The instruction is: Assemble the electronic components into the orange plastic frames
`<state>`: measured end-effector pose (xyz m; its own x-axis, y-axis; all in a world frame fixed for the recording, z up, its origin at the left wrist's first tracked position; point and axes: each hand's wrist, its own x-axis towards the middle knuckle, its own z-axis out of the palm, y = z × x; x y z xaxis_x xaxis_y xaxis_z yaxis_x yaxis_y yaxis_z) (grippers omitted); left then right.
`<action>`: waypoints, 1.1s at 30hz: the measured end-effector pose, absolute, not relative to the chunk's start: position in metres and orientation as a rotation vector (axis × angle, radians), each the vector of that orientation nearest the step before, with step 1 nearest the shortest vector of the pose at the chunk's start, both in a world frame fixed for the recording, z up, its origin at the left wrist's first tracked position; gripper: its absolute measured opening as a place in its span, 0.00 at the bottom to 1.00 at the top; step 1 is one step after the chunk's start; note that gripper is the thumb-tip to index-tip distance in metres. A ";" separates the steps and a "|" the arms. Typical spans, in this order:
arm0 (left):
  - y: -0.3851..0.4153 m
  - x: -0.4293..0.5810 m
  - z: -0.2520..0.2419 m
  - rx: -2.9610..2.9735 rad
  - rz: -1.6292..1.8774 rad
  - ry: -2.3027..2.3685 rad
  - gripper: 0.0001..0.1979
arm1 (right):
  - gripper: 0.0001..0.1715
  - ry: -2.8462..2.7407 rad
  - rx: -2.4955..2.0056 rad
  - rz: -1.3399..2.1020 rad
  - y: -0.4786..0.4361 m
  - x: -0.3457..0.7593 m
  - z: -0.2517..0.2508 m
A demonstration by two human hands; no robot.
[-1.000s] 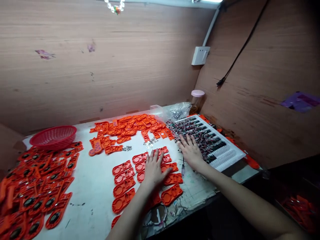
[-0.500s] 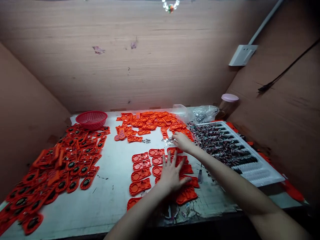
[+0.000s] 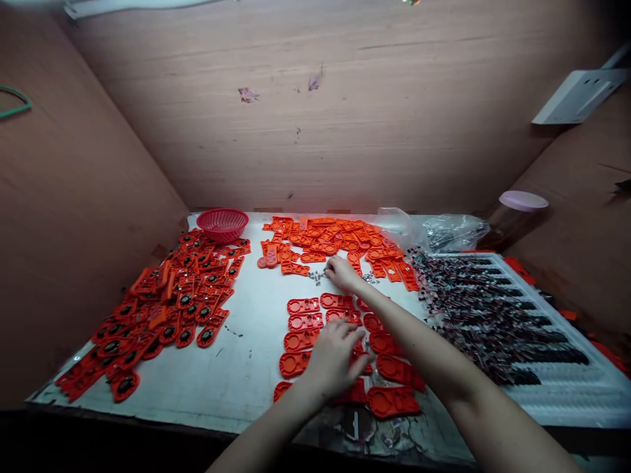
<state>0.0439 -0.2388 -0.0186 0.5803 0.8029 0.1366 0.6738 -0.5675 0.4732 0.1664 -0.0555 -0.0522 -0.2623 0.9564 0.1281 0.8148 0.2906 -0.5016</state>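
Orange plastic shells [image 3: 303, 322] lie in rows on the white table [image 3: 256, 309] in front of me. My left hand [image 3: 334, 358] rests on the near shells with fingers curled loosely downward; I cannot make out anything in it. My right hand [image 3: 344, 273] reaches further back to a scatter of small metal screws [image 3: 315, 276], fingers bent down onto them in a pinch. What the fingertips hold is hidden.
A pile of loose orange shells [image 3: 335, 243] lies at the back. Assembled orange parts with black centres [image 3: 167, 302] cover the left side beside a red basket [image 3: 223, 224]. A white tray of small components [image 3: 497, 315] sits right, with a plastic bag [image 3: 451, 231] and a pink-lidded jar [image 3: 517, 213].
My right hand left the white tray and moved left to the screws near the orange pile. My left hand's fingers curled from flat. The view swung left.
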 end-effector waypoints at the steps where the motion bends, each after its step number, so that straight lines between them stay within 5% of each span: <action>1: -0.231 0.034 -0.017 2.359 0.557 1.275 0.16 | 0.06 -2.136 -1.606 0.487 -0.057 0.172 -0.053; 14: -0.090 0.007 -0.049 1.864 0.819 1.609 0.05 | 0.08 -2.005 -1.464 0.599 -0.099 0.202 -0.034; 19: -0.095 -0.001 -0.044 1.589 0.964 1.469 0.03 | 0.06 -1.911 -1.366 0.703 -0.142 0.215 -0.028; 25: -0.140 0.015 -0.022 1.251 1.002 1.117 0.19 | 0.12 -1.555 -1.154 1.047 -0.177 0.204 -0.018; 33: -0.179 0.046 -0.010 0.997 1.087 0.957 0.13 | 0.16 -1.165 -1.055 1.192 -0.193 0.189 -0.014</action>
